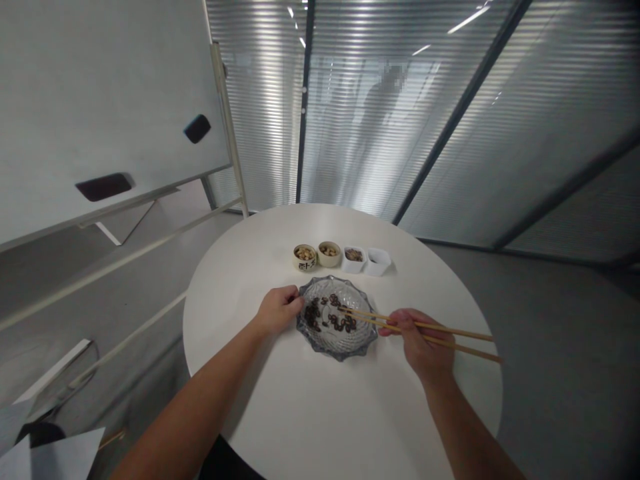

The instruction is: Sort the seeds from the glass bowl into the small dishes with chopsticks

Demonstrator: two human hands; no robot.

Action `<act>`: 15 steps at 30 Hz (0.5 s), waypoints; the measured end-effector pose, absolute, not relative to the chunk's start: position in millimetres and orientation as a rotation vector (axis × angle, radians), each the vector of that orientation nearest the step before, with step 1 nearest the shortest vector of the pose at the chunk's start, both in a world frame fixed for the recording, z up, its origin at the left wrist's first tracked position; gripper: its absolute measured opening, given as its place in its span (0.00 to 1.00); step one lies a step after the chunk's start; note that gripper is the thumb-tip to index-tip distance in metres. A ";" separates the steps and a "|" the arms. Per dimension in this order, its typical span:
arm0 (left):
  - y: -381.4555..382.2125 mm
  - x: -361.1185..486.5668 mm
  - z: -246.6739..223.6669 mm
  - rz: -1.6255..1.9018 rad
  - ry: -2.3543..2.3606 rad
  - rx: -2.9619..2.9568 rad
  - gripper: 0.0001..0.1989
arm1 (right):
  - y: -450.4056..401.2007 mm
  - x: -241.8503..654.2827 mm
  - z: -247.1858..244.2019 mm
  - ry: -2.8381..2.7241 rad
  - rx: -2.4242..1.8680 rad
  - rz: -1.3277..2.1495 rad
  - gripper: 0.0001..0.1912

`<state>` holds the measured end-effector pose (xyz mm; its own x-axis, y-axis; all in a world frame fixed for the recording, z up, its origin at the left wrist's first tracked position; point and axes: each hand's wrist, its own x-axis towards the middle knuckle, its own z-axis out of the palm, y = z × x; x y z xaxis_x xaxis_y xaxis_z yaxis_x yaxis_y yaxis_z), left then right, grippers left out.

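A clear glass bowl (341,352) with a pointed rim stands on the white round table. Dark brown seed-like pieces (343,324) lie loose inside it. My left hand (280,309) is closed at the bowl's left rim, thumb and fingers gripping the edge. My right hand (423,343) holds a pair of long wooden chopsticks (470,333), their tips down in the bowl among the dark pieces. Whether the tips pinch a piece is too small to tell.
Behind the bowl stand two round cream tubs (305,265) (329,260) with light brown pieces, a white square cup (353,265) with striped seeds, and another white cup (377,268). A whiteboard (110,100) stands left. Past the table (310,413), a person (380,100) shows blurred through ribbed glass.
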<state>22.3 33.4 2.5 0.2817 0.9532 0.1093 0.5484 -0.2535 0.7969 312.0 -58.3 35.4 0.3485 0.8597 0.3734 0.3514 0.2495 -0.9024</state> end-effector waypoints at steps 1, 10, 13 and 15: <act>33.5 22.3 1.9 0.807 1.343 1.909 0.13 | -58.5 310.6 36.3 -1.201 -1.336 0.511 0.18; 33.7 22.2 4.7 0.800 1.327 1.925 0.13 | -45.6 319.9 63.0 -0.991 -1.176 0.356 0.18; 33.9 22.3 3.9 0.808 1.330 1.924 0.13 | -18.5 336.4 79.4 -0.901 -1.120 0.262 0.18; 34.1 22.3 2.6 0.810 1.326 1.922 0.13 | 3.7 348.0 85.5 -0.868 -1.065 0.234 0.18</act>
<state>22.3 34.1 2.6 0.2948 0.9478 0.1217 0.5405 -0.2704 0.7967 348.0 3.7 85.5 0.6574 0.5573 0.5071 0.2267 0.4955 -0.8385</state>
